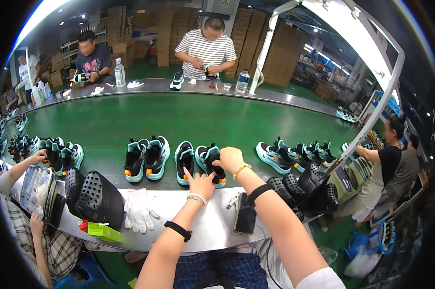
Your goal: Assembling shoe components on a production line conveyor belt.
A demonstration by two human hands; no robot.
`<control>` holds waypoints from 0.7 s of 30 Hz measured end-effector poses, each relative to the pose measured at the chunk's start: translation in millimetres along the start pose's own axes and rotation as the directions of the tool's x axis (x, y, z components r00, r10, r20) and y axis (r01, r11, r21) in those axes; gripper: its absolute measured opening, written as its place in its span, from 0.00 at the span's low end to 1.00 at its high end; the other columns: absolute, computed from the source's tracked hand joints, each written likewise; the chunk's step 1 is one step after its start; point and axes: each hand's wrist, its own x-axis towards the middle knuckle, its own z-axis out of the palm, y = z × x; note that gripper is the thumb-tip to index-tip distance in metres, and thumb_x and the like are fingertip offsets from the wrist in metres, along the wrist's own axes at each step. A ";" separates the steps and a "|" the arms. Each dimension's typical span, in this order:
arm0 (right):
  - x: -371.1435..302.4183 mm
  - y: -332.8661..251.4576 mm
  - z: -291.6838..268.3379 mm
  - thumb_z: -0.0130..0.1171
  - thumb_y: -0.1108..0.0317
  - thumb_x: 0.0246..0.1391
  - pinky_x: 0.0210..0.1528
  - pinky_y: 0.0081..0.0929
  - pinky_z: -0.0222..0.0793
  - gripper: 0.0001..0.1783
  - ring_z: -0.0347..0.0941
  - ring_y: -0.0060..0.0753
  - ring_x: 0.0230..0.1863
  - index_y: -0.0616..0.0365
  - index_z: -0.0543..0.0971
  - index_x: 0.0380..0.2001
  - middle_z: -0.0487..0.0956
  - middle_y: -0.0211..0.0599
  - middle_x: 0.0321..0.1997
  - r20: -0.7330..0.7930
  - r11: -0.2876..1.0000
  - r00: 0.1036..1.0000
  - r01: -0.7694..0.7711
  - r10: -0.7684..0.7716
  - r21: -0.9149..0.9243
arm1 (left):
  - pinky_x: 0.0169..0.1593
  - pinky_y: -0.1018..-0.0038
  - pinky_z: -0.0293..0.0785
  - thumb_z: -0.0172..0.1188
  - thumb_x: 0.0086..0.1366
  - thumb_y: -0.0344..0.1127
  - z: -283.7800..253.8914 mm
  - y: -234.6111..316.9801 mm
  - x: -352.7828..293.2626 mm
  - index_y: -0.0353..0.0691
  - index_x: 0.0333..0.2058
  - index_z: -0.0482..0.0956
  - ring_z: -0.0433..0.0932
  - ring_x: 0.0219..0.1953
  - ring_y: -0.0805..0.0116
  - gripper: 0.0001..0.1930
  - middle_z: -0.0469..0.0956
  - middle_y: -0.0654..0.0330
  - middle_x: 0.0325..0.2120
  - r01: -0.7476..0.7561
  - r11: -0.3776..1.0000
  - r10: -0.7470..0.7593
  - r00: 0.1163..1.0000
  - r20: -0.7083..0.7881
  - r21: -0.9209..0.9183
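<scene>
A pair of black and mint-green sneakers stands just in front of me at the near edge of the green belt, toes pointing away. My left hand [199,185] reaches to the heels with fingers spread, one finger at the left sneaker [184,155] and another by the right sneaker [204,153]. My right hand [230,161] is curled over the right sneaker's collar, with its fingertips partly hidden inside the opening. Another matching pair [146,156], with orange heel tabs, stands to the left.
More sneakers [294,155] line the green belt [188,113]. On my metal ledge [171,216] lie white gloves [139,212], a phone [245,217], a green carton [104,232] and black perforated holders [101,200]. A co-worker's hand [38,156] is at left; people work across the belt.
</scene>
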 end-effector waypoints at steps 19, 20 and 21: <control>34.6 -26.8 91.0 0.67 0.65 0.40 0.43 0.39 0.76 0.14 0.79 0.51 0.38 0.65 0.81 0.28 0.81 0.53 0.32 -0.030 0.904 0.978 -0.178 0.205 0.388 | 0.67 0.41 0.30 0.63 0.56 0.46 3.7 -11.0 -4.1 0.53 0.42 0.79 0.76 0.44 0.62 0.15 0.78 0.63 0.32 0.051 0.993 -0.066 0.988 -0.142 -0.111; 31.0 -24.9 88.2 0.68 0.65 0.40 0.43 0.40 0.76 0.14 0.79 0.51 0.38 0.65 0.81 0.28 0.81 0.53 0.33 -0.032 0.898 0.979 -0.173 0.203 0.404 | 0.67 0.42 0.31 0.63 0.56 0.48 2.8 -7.8 -4.7 0.53 0.41 0.79 0.75 0.45 0.63 0.15 0.76 0.63 0.32 0.052 0.995 -0.069 0.977 -0.203 -0.087; 34.2 -21.8 82.4 0.68 0.64 0.40 0.44 0.39 0.77 0.14 0.79 0.50 0.39 0.62 0.82 0.29 0.81 0.51 0.34 0.006 0.901 0.979 -0.188 0.202 0.392 | 0.67 0.42 0.33 0.63 0.56 0.50 5.0 -5.7 -0.2 0.54 0.40 0.80 0.74 0.45 0.63 0.15 0.75 0.65 0.32 0.054 0.996 -0.072 0.967 -0.244 -0.077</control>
